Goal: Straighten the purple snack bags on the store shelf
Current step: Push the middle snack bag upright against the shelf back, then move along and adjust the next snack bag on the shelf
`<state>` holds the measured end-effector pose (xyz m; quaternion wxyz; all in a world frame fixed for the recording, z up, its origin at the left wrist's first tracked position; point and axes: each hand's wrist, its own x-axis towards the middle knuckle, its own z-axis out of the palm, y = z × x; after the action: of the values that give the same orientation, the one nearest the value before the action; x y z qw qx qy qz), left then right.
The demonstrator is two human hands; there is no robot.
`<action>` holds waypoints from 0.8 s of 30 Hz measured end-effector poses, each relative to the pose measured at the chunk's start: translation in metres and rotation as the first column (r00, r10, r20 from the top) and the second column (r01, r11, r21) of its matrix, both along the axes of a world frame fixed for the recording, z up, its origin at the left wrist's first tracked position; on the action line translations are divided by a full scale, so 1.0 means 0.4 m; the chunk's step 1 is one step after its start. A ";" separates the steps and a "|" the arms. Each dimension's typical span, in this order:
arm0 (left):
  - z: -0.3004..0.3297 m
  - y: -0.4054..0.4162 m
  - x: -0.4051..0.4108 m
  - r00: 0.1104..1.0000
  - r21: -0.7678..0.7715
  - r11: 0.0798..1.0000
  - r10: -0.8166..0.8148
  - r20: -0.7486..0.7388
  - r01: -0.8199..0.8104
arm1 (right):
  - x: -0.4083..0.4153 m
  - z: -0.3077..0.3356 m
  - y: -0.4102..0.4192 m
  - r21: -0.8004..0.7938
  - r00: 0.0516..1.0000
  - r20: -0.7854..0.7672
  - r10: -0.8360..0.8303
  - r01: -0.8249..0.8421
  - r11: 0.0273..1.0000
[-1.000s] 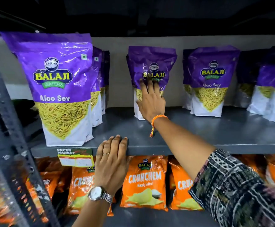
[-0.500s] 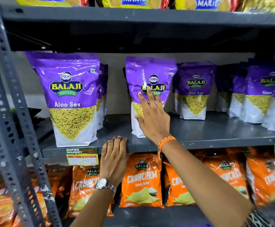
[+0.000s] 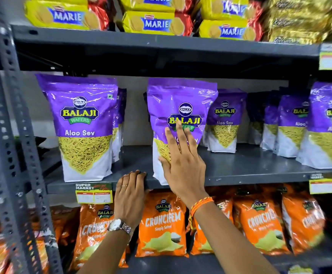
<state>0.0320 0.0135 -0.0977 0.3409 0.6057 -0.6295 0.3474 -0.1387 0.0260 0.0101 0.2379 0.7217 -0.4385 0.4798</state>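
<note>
Your right hand (image 3: 182,165) spread flat on the purple snack bag (image 3: 181,107) at the shelf's (image 3: 259,173) front edge, left hand (image 3: 130,191) curled over that edge, gripping it.

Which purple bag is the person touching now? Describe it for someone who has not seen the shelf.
On the middle shelf, second purple stack from the left. It is the front bag at the shelf's edge, under the right hand. Its neighbours are untouched.

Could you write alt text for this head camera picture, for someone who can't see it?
A person's right hand lies flat against a purple snack bag on a grey store shelf, while the left hand grips the shelf edge. More purple bags stand alongside, with orange chip bags below.
</note>
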 end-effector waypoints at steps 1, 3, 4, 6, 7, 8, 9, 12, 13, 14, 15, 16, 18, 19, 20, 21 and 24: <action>0.001 0.001 -0.003 1.000 0.000 1.000 -0.001 -0.013 0.001 | -0.001 -0.005 0.006 -0.004 1.000 0.004 0.000 0.000 1.000; 0.005 0.003 -0.007 1.000 0.012 1.000 -0.005 -0.028 0.005 | -0.003 -0.012 0.013 -0.017 1.000 0.006 -0.006 0.006 1.000; 0.006 0.005 -0.008 1.000 0.013 1.000 -0.008 -0.029 0.008 | -0.002 -0.015 0.013 -0.022 1.000 0.006 -0.009 0.009 1.000; 0.007 0.006 -0.009 1.000 0.007 1.000 -0.009 -0.029 0.009 | -0.003 -0.015 0.011 -0.021 1.000 0.008 -0.008 0.009 1.000; 0.007 0.006 -0.009 0.999 0.003 1.000 -0.010 -0.031 0.010 | -0.003 -0.014 0.008 -0.019 1.000 0.008 -0.008 0.008 1.000; 0.007 0.006 -0.009 0.999 -0.001 1.000 -0.011 -0.033 0.011 | -0.003 -0.013 0.006 -0.017 1.000 0.008 -0.010 0.010 1.000; 0.006 0.006 -0.009 0.999 -0.005 1.000 -0.013 -0.036 0.013 | -0.002 -0.011 0.001 -0.017 1.000 0.007 -0.012 0.012 1.000; 0.006 0.007 -0.009 0.999 -0.019 1.000 -0.021 -0.039 0.021 | 0.001 -0.008 -0.021 -0.019 1.000 0.008 -0.019 0.019 1.000; 0.006 0.008 -0.008 0.999 -0.026 0.999 -0.025 -0.039 0.024 | 0.004 -0.007 -0.031 -0.017 1.000 0.008 -0.023 0.023 1.000; 0.006 0.008 -0.008 0.999 -0.033 0.999 -0.030 -0.038 0.029 | 0.006 -0.006 -0.041 -0.012 1.000 0.005 -0.027 0.027 1.000; 0.005 0.008 -0.007 0.999 -0.040 0.999 -0.034 -0.036 0.032 | 0.008 -0.005 -0.050 -0.005 1.000 -0.001 -0.030 0.030 1.000; 0.005 0.009 -0.007 0.999 -0.047 0.998 -0.036 -0.034 0.035 | 0.010 -0.002 -0.059 0.003 0.999 -0.011 -0.034 0.034 0.999; 0.004 0.008 -0.006 0.999 -0.059 0.998 -0.041 -0.032 0.039 | 0.015 0.003 -0.073 0.012 0.999 -0.031 -0.044 0.044 0.999; 0.004 0.007 -0.005 0.999 -0.060 0.997 -0.043 -0.029 0.041 | 0.017 0.004 -0.080 0.007 0.998 -0.042 -0.052 0.052 0.999; 0.004 0.006 -0.004 0.999 -0.058 0.997 -0.044 -0.025 0.042 | 0.019 0.005 -0.087 -0.001 0.997 -0.052 -0.061 0.061 0.998; 0.003 0.005 -0.003 0.999 -0.058 0.997 -0.042 -0.018 0.041 | 0.021 0.006 -0.096 -0.008 0.996 -0.063 -0.069 0.069 0.998; -0.001 0.002 -0.001 0.999 -0.068 0.997 -0.043 -0.010 0.042 | 0.025 0.005 -0.119 -0.010 0.991 -0.096 -0.095 0.094 0.995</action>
<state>0.0318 0.0143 -0.0981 0.3722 0.5823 -0.6281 0.3576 -0.1288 -0.0217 0.0122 0.2832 0.7218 -0.4589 0.4338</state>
